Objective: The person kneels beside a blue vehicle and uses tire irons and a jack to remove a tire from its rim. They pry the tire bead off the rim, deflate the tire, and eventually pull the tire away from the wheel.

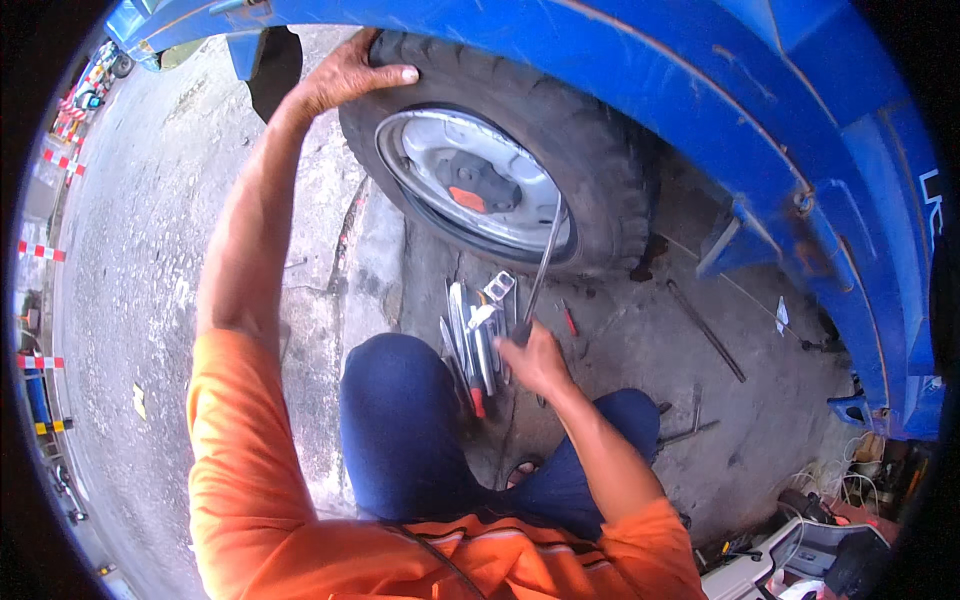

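My left hand (355, 77) grips the top of a black tire (607, 190), with its thumb lying on the sidewall. The tire is on a silver-white wheel rim (430, 150) with an orange-marked center. My right hand (535, 355) is closed on the dark handle of a long steel tire lever (544, 262), whose far end meets the lower right part of the rim. Beside my right hand, on the concrete below the wheel, lies a bundle of metal levers and tools (465, 350), one with a red handle.
A blue vehicle body (700, 100) arches over the wheel. A long bar (705, 330) and a small red-handled tool (569, 318) lie on the ground (150, 280). An open white case (790, 560) with clutter sits at lower right. Red-white barriers (42, 251) line the far left edge.
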Demonstrator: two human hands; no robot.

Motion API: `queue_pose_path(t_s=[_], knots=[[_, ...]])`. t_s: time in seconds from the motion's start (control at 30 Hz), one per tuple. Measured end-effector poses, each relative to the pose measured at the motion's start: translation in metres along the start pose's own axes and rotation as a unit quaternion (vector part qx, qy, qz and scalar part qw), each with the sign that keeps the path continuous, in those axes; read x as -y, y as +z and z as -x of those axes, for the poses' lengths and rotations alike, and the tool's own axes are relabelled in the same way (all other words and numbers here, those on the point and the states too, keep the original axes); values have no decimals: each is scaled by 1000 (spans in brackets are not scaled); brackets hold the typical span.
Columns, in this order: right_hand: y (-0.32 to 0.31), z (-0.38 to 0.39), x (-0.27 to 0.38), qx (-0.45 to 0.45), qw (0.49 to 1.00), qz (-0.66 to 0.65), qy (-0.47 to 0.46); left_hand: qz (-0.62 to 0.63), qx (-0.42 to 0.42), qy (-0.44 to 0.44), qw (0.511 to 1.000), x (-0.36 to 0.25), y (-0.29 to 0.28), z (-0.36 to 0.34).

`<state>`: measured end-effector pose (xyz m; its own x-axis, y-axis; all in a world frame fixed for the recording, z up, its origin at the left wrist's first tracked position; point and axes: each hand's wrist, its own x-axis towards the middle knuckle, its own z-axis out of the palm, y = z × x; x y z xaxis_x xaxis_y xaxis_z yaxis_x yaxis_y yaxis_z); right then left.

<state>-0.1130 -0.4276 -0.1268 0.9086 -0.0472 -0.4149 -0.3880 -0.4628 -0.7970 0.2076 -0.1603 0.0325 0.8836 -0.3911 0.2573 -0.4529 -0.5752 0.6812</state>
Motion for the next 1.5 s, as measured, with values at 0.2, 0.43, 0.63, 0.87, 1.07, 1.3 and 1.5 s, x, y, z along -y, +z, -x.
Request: queue_pose_path(t_s=[0.2,0.43,0.63,0.87,1.07,1.3,1.5], knots=[[-7,-61,-43,-145,978,150,13,-12,20,-5,1000,21,-3,1],[-33,-40,-25,-84,975,202,27,100,51,-46,993,-14,-4,5],[-9,-31,-20,-64,987,142,-29,232,78,-21,969,-27,-7,11],[153,-127,62,27,946,-324,-11,141,38,-27,989,-15,-2,6],[247,-86,175,245,854,-445,-113,178,116,-89,973,-11,-5,-3],[13,-76,112,78,991,79,-74,128,67,193,971,16,-3,-8],[-122,67,43,-18,997,27,-73,-32,-3,-25,999,13,-1,4]])
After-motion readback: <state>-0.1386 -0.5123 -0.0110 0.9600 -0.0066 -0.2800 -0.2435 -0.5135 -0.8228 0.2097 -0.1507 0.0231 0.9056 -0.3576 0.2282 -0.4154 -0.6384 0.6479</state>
